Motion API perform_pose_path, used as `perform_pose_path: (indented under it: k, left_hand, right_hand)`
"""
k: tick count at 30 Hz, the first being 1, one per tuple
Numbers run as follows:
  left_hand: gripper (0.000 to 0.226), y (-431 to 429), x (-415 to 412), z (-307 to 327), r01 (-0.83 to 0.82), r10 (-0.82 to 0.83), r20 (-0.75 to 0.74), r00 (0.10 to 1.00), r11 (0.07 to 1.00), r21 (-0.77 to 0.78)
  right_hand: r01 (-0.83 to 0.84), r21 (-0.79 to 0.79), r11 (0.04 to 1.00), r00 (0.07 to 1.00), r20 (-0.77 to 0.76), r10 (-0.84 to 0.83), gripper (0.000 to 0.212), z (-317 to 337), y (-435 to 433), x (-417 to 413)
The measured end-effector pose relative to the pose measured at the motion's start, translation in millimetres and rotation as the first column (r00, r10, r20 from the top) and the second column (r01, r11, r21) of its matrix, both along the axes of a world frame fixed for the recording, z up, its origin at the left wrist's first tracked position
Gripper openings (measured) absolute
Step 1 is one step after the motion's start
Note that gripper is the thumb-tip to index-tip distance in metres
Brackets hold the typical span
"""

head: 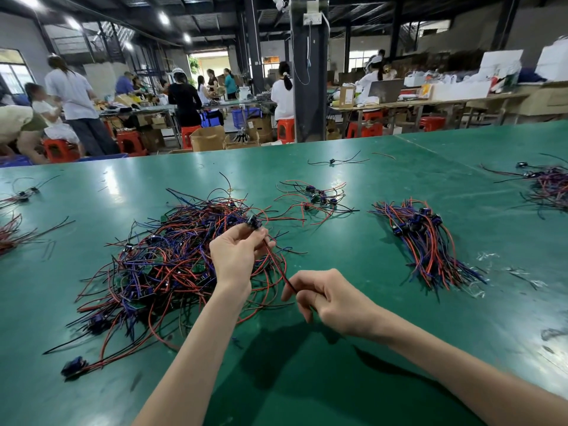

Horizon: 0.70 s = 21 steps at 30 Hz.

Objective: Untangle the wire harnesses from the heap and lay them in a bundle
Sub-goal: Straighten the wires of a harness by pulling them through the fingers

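A tangled heap [159,262] of red, black and blue wire harnesses lies on the green table [353,379], left of centre. My left hand [236,250] is raised over the heap and pinches one harness [275,261] near its small dark connector. Its red and black wires run down and right to my right hand [332,299], which pinches them between thumb and finger, just above the table. A laid-out bundle [427,241] of harnesses, connectors together at the far end, lies to the right.
A small loose cluster of harnesses [316,196] lies beyond the heap. More wire piles sit at the right edge [550,186] and left edge [12,232]. A single harness [333,162] lies far back. People work at benches beyond the table.
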<state>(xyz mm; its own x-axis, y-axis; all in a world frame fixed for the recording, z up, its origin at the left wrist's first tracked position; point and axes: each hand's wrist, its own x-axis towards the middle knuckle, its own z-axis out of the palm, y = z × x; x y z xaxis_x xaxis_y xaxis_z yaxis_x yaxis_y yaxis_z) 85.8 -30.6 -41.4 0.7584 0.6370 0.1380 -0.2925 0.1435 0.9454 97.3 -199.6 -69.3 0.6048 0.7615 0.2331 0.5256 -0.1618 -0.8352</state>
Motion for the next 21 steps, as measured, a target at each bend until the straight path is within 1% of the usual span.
perform_pose_path:
  k: [2,3,5,8,10,11,12,14,16,18,21]
  left_hand:
    - [0.008,0.9,-0.6,1.6,-0.002,0.002,0.002,1.0,0.998,-0.058]
    - [0.008,1.7,-0.9,3.1,0.002,-0.001,0.004,1.0,0.995,-0.102]
    - [0.008,1.4,-1.5,5.3,0.024,-0.022,0.012,1.0,0.984,-0.179]
    - [0.008,-4.4,-2.8,6.9,0.06,-0.059,0.012,0.998,0.976,-0.21]
    - [0.006,-6.8,-3.0,7.0,0.071,-0.071,0.005,0.997,0.976,-0.205]
    - [0.005,-6.7,-3.0,6.8,0.068,-0.068,0.004,0.998,0.976,-0.205]
    - [0.005,-5.5,-2.8,6.6,0.061,-0.061,0.004,0.998,0.977,-0.206]
    - [0.005,-2.0,-2.4,5.8,0.047,-0.048,0.0,0.999,0.978,-0.201]
    - [0.006,0.4,-2.4,5.0,0.043,-0.045,-0.004,0.999,0.981,-0.191]
    - [0.007,1.3,-2.6,4.2,0.036,-0.038,-0.008,0.999,0.983,-0.179]
    - [0.009,0.8,-2.0,3.2,0.03,-0.032,-0.01,0.999,0.987,-0.159]
  right_hand:
    - [0.042,0.0,0.999,0.999,-0.004,-0.042,0.03,-0.6,-0.4,2.3]
    - [0.073,-0.016,0.997,0.997,-0.032,-0.073,0.031,-0.8,-0.4,4.5]
    - [0.129,-0.067,0.989,0.977,-0.163,-0.138,0.032,-2.3,0.8,9.3]
    - [0.153,-0.116,0.981,0.894,-0.408,-0.188,0.032,-5.3,2.2,13.9]
    - [0.142,-0.114,0.983,0.865,-0.47,-0.179,0.032,-5.1,1.2,15.9]
    - [0.129,-0.109,0.986,0.875,-0.454,-0.165,0.032,-4.5,0.1,16.0]
    - [0.115,-0.106,0.988,0.901,-0.408,-0.148,0.033,-3.6,-0.8,15.4]
    - [0.085,-0.097,0.992,0.957,-0.268,-0.108,0.033,-2.4,-1.5,13.0]
    - [0.063,-0.077,0.995,0.983,-0.166,-0.075,0.033,-2.5,-0.8,10.3]
    - [0.053,-0.06,0.997,0.986,-0.157,-0.062,0.032,-3.3,-0.5,10.0]
    - [0.052,-0.059,0.997,0.971,-0.23,-0.065,0.034,-3.9,-2.1,12.4]
